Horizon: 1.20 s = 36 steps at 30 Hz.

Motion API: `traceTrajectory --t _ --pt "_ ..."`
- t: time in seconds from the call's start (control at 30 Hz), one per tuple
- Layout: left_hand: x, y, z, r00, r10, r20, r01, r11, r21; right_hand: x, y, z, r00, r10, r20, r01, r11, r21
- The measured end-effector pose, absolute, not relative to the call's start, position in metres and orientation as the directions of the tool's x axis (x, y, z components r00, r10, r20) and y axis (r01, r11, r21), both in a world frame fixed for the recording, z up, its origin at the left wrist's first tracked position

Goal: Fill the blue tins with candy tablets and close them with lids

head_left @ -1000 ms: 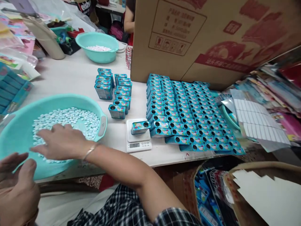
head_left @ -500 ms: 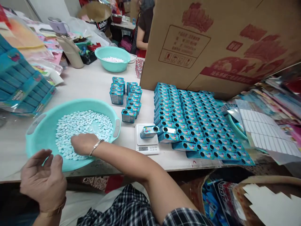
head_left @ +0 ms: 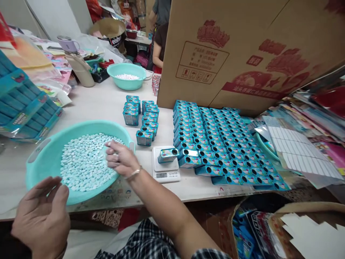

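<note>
A turquoise basin (head_left: 40, 180) holds a heap of small pale-blue candies (head_left: 83, 162). Over its right side my right hand (head_left: 122, 158) is closed, fingers curled and thumb pressed to the forefinger, with a pale candy seeming to show at the tips. My left hand (head_left: 44, 216) hovers at the basin's near left rim, its thumb apart from the loosely bent fingers, nothing in it. To the right, a white digital scale (head_left: 166, 177) carries one blue tin (head_left: 167, 155) with a round dark hole on top. The scale's digits are too small to read surely.
Rows of blue tins (head_left: 215, 140) fill the table right of the scale, before a large cardboard box (head_left: 205, 46). More tins (head_left: 131, 117) stand behind the scale. A second basin (head_left: 126, 83) holds whitish candies. Display packs (head_left: 27, 104) stand left; an open carton (head_left: 250, 230) sits below right.
My right hand has lifted from the candies and moved right and up toward the basin's right rim. My left hand has shifted slightly left and down. The head view has moved a little.
</note>
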<state>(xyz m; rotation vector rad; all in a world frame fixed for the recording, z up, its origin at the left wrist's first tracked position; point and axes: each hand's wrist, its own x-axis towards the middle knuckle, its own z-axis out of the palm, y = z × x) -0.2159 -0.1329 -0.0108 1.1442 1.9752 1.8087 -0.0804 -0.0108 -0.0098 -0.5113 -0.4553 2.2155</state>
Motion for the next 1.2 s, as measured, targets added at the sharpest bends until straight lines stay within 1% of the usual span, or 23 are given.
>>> traceTrajectory --t 0.03,0.07,0.13,0.2,0.27,0.33,0.4,0.47,0.53,0.57,0.6,0.63,0.7,0.73,0.8,0.87,0.97,1.03,1.1,1.2 --pt "-0.207 -0.135 -0.005 -0.644 0.684 0.344 0.406 -0.076 0.911 -0.053 -0.02 -0.003 -0.553 0.82 -0.147 -0.649 -0.534 -0.542" --pt "-0.196 -0.136 -0.001 -0.602 0.717 0.352 0.418 -0.092 0.904 -0.024 -0.028 0.004 -0.485 0.866 -0.121 -0.643 -0.447 -0.621" --pt "-0.174 -0.134 0.002 -0.452 0.831 0.326 0.407 -0.133 0.904 0.035 -0.043 0.012 -0.328 0.933 -0.146 -0.553 -0.315 -0.772" --pt "-0.152 -0.127 0.0 -0.217 0.939 0.268 0.389 -0.169 0.906 0.087 -0.052 0.013 -0.166 0.969 -0.181 -0.391 -0.233 -0.89" --pt "-0.13 -0.117 -0.006 0.003 0.974 0.225 0.402 -0.207 0.892 0.124 -0.057 0.009 -0.021 0.986 -0.164 -0.156 -0.166 -0.974" --pt "-0.109 -0.104 -0.012 0.153 0.966 0.206 0.409 -0.252 0.877 0.144 -0.059 0.002 0.056 0.994 -0.091 0.121 -0.097 -0.988" --pt "-0.093 -0.092 -0.017 0.237 0.948 0.213 0.4 -0.295 0.867 0.148 -0.06 -0.004 0.058 0.998 -0.015 0.361 -0.035 -0.932" --pt "-0.081 -0.081 -0.019 0.28 0.931 0.236 0.413 -0.339 0.845 0.144 -0.06 -0.008 0.038 0.999 0.022 0.512 -0.001 -0.859" --pt "-0.073 -0.07 -0.019 0.308 0.915 0.262 0.451 -0.383 0.807 0.14 -0.059 -0.009 0.048 0.998 0.042 0.554 0.008 -0.833" --pt "-0.069 -0.065 -0.018 0.327 0.905 0.271 0.472 -0.405 0.783 0.14 -0.059 -0.009 0.07 0.996 0.052 0.532 0.007 -0.847" --pt "-0.065 -0.06 -0.017 0.353 0.894 0.276 0.493 -0.428 0.758 0.141 -0.06 -0.009 0.1 0.994 0.052 0.475 -0.002 -0.88" --pt "-0.06 -0.054 -0.015 0.388 0.88 0.274 0.515 -0.454 0.727 0.143 -0.06 -0.008 0.136 0.99 0.036 0.377 -0.018 -0.926" --pt "-0.048 -0.042 -0.009 0.484 0.84 0.245 0.567 -0.514 0.643 0.153 -0.066 -0.006 0.191 0.98 -0.052 0.065 -0.066 -0.996" --pt "-0.041 -0.037 -0.006 0.54 0.816 0.207 0.598 -0.544 0.589 0.16 -0.071 -0.004 0.202 0.974 -0.107 -0.119 -0.084 -0.989" --pt "-0.026 -0.026 0.0 0.639 0.763 0.093 0.648 -0.6 0.469 0.177 -0.086 0.0 0.204 0.962 -0.18 -0.441 -0.074 -0.894" --pt "-0.015 -0.019 0.004 0.69 0.724 -0.015 0.676 -0.637 0.37 0.194 -0.108 0.001 0.221 0.954 -0.204 -0.634 -0.018 -0.773" --pt "-0.008 -0.017 0.01 0.684 0.726 -0.071 0.71 -0.64 0.294 0.212 -0.147 -0.006 0.255 0.936 -0.244 -0.761 0.039 -0.648" --pt "-0.007 -0.019 0.013 0.666 0.74 -0.094 0.728 -0.618 0.296 0.212 -0.171 -0.018 0.238 0.924 -0.3 -0.792 0.005 -0.611" --pt "-0.006 -0.023 0.014 0.663 0.734 -0.144 0.727 -0.588 0.354 0.2 -0.192 -0.035 0.147 0.919 -0.367 -0.794 -0.112 -0.598" --pt "0.006 -0.034 0.012 0.645 0.731 -0.222 0.712 -0.469 0.523 0.165 -0.217 -0.062 -0.121 0.893 -0.434 -0.714 -0.382 -0.587"
